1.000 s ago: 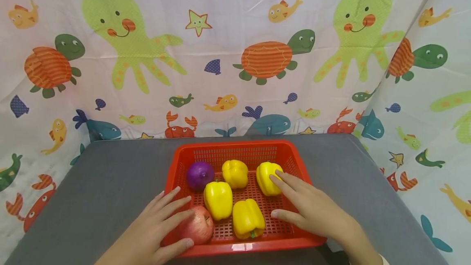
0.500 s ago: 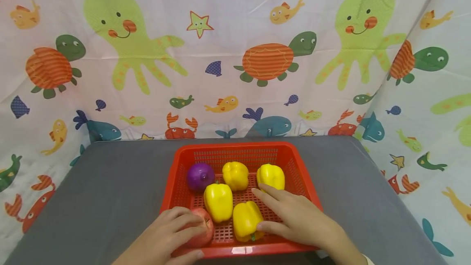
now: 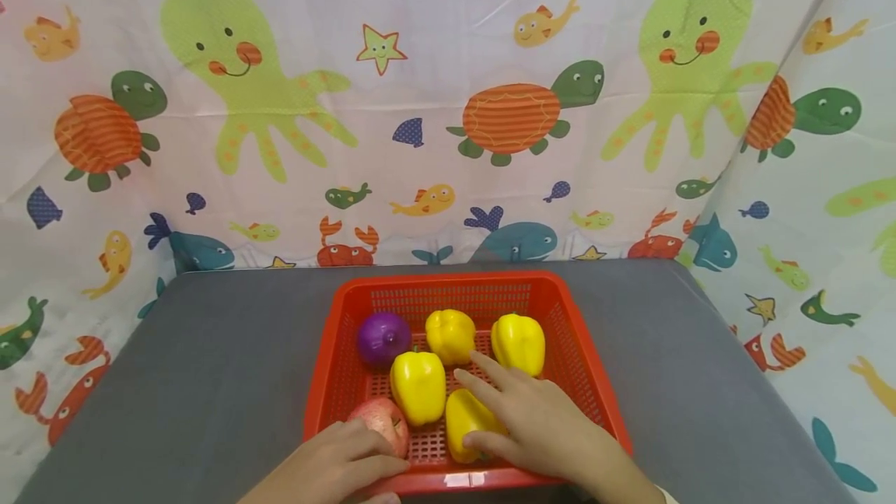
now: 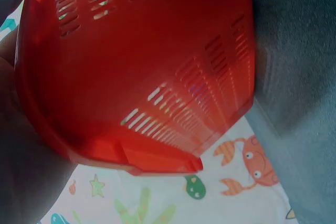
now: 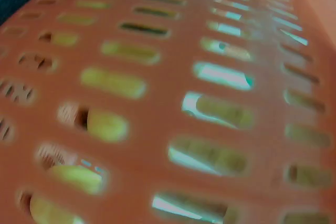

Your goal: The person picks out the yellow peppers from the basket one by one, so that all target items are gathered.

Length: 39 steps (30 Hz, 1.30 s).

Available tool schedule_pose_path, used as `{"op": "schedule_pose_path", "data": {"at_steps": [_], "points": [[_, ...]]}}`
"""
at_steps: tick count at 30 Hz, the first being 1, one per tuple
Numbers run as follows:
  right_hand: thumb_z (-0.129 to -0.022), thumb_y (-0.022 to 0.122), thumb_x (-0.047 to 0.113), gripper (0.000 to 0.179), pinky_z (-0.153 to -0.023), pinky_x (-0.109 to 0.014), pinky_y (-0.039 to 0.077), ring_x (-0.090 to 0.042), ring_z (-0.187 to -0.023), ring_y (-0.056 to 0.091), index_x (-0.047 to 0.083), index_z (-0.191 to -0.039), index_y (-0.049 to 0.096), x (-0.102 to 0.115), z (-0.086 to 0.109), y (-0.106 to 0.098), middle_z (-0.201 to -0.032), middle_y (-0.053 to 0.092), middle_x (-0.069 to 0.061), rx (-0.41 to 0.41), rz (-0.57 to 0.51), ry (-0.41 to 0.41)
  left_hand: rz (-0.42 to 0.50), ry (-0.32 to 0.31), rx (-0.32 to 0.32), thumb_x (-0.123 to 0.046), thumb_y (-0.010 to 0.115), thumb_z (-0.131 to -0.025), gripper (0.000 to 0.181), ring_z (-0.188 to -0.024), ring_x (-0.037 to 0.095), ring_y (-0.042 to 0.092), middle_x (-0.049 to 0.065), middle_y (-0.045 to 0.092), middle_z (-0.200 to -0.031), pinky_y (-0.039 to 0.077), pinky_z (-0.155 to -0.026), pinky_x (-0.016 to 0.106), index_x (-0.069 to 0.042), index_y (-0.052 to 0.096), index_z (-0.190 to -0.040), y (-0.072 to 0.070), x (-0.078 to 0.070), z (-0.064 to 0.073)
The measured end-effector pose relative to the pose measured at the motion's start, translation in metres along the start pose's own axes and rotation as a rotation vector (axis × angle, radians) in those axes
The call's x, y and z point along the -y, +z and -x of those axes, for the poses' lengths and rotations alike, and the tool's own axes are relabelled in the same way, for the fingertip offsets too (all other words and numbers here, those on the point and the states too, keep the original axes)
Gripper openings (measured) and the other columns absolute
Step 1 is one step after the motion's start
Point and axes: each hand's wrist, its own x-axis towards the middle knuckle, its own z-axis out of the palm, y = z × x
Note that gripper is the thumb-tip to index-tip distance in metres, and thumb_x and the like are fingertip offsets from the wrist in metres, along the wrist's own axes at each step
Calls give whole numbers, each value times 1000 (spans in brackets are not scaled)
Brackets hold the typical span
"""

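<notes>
A red plastic basket [image 3: 455, 280] holds several yellow bell peppers, a red apple [image 3: 381, 420] and a round purple onion [image 3: 384, 339]. My left hand [image 3: 332, 463] is over the basket's front left corner, with its fingers covering the near side of the apple; whether they touch it is unclear. Spread fingers of my right hand [image 3: 542, 420] reach over the front bell pepper [image 3: 465, 420], the thumb at its near end. Other bell peppers lie at the middle [image 3: 418, 389], back [image 3: 450, 337] and right [image 3: 519, 344]. In the right wrist view, the slotted basket wall [image 5: 168, 103] hides the hand.
The basket stands on a grey-covered table [image 3: 231, 356]. Behind and at both sides hangs a white curtain [image 3: 420, 84] printed with sea animals. The left wrist view shows the basket's outer wall [image 4: 121, 72] close by.
My right hand has moved left and nearer, from the right bell pepper to the front one. My left hand has dropped lower, from above the rim to the apple's near side.
</notes>
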Motion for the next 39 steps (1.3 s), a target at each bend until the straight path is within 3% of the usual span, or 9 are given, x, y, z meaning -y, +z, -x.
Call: {"op": "schedule_pose_path", "data": {"at_steps": [4,9,14,19,26,33,39], "points": [[-92,58,64,70,-78,-50,56,-30,-118,60,27,-151,46,2,-1,2,-156,38,-9,11,-18,27,-39,10,23,-40,60,-100,32,-96,-2,54,-22,60,-110,51,-82,23,-25,68,-127,2,-1,-2],[-89,64,61,67,-90,-53,51,-29,-117,60,35,-149,49,4,-1,0,-156,38,-8,73,-61,25,-90,51,5,-40,61,-100,30,-95,-3,53,-22,60,-107,49,-81,20,-25,68,-126,4,0,-2],[-88,67,59,62,-97,-52,48,-23,-118,60,35,-144,55,3,-3,0,-151,46,-5,146,-101,17,-80,39,7,-43,58,-101,32,-94,-4,53,-23,60,-106,49,-81,20,-26,67,-127,7,0,-3],[-87,73,52,57,-91,-45,50,-10,-98,58,26,-136,59,1,-5,2,-130,58,4,152,-140,10,-61,56,1,-44,60,-99,35,-92,-5,53,-23,60,-104,47,-80,16,-25,67,-127,8,1,-3],[-87,77,41,50,-74,-28,48,-8,-81,50,29,-133,62,-5,-5,3,-112,51,7,148,-94,-16,-83,89,-15,-44,62,-98,36,-89,-6,51,-24,58,-100,43,-79,12,-25,66,-128,10,2,-4],[-85,79,32,40,-74,-27,46,-12,-86,48,36,-124,68,-9,-3,0,-112,46,6,113,-54,-68,-80,67,-12,-44,61,-99,35,-89,-6,51,-25,58,-100,45,-79,15,-27,65,-128,13,3,-3],[-81,85,27,58,-83,-33,50,-14,-95,51,36,-132,61,-11,-1,0,-120,47,6,114,-93,-57,-78,44,-4,-44,59,-100,32,-89,-6,52,-25,59,-100,47,-78,18,-28,66,-127,12,2,-3]]}}
